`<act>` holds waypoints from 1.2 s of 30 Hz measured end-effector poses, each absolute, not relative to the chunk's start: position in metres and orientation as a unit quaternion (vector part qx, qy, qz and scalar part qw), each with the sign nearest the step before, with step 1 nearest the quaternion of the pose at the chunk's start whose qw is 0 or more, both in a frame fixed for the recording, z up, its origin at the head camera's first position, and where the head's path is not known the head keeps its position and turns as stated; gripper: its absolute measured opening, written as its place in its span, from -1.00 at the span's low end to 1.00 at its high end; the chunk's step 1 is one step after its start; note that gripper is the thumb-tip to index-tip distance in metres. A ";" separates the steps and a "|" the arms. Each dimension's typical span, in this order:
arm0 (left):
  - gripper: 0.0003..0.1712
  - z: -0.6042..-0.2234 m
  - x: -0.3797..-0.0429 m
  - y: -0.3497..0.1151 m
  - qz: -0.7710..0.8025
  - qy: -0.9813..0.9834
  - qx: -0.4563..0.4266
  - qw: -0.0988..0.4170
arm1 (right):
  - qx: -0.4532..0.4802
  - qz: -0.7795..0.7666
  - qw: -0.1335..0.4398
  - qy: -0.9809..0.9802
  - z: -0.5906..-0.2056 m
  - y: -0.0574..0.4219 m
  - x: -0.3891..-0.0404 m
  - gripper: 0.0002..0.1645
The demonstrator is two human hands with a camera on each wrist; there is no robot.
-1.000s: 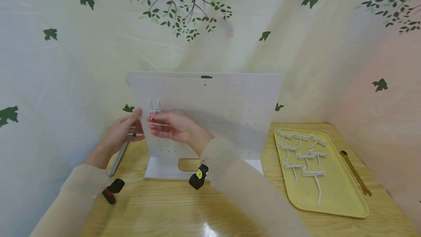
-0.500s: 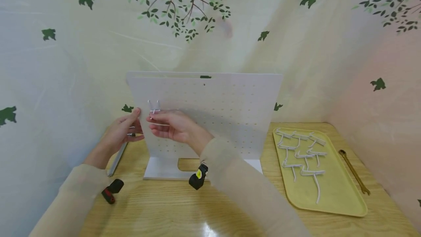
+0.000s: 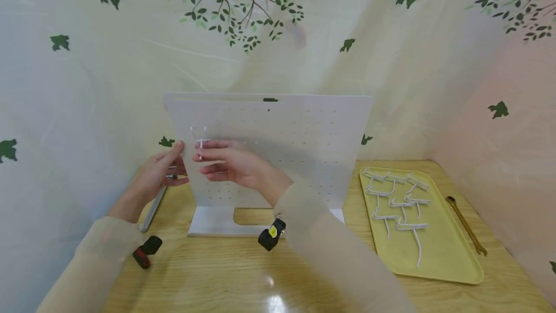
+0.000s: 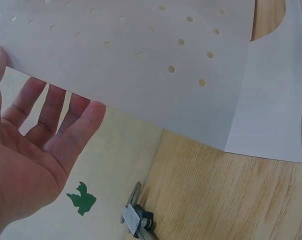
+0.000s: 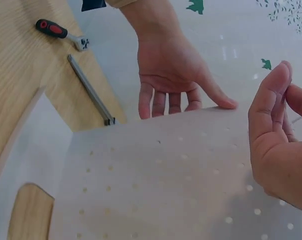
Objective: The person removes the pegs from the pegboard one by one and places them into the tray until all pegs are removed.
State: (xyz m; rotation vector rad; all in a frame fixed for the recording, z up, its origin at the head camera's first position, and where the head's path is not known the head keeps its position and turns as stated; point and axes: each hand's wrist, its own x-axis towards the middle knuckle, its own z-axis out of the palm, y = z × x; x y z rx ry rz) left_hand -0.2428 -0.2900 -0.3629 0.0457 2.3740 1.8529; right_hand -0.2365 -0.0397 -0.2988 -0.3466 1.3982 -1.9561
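A white pegboard [image 3: 278, 158] stands upright on its own base. My left hand [image 3: 158, 175] grips its left edge; in the left wrist view the thumb lies in front and the fingertips reach behind the board. Before the board's upper left part, a white wire hook [image 3: 201, 146] has its two prongs pointing up against the face. With my right hand [image 3: 236, 163] I pinch this hook near its crossbar. The right wrist view shows the right thumb and forefinger together, but the hook is hidden there. Whether the prongs sit in holes cannot be told.
Several white hooks lie on a yellow tray [image 3: 438, 260] at the right, beside a gold-coloured wrench [image 3: 466, 226]. A caliper [image 4: 136, 217] lies left of the board. An adjustable wrench with a red-and-black handle [image 5: 53, 28] lies near it. A patterned curtain [image 3: 278, 66] hangs behind.
My right hand has shifted its hold on the hook, the forefinger now higher, by the crossbar. The hook has moved slightly up and left. The left hand keeps its place on the edge.
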 end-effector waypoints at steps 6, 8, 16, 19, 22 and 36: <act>-0.27 -0.362 -0.243 -0.290 0.606 0.793 0.016 0.055 | -0.182 -0.715 0.312 0.598 -0.293 -0.013 -0.236 -0.51; -0.28 -0.362 -0.243 -0.290 0.607 0.793 0.018 0.053 | -0.191 -0.708 0.299 0.610 -0.292 -0.002 -0.236 -0.51; -0.31 -0.362 -0.242 -0.288 0.620 0.782 0.015 0.058 | -0.199 -0.701 0.248 0.638 -0.287 0.045 -0.236 -0.52; -0.33 -0.362 -0.242 -0.289 0.626 0.778 0.013 0.059 | -0.202 -0.691 0.224 0.656 -0.284 0.063 -0.235 -0.52; -0.34 -0.362 -0.242 -0.288 0.629 0.775 0.009 0.059 | -0.209 -0.679 0.203 0.673 -0.283 0.081 -0.234 -0.52; -0.36 -0.364 -0.241 -0.289 0.635 0.770 0.010 0.065 | -0.249 -0.597 0.132 0.751 -0.278 0.144 -0.215 -0.55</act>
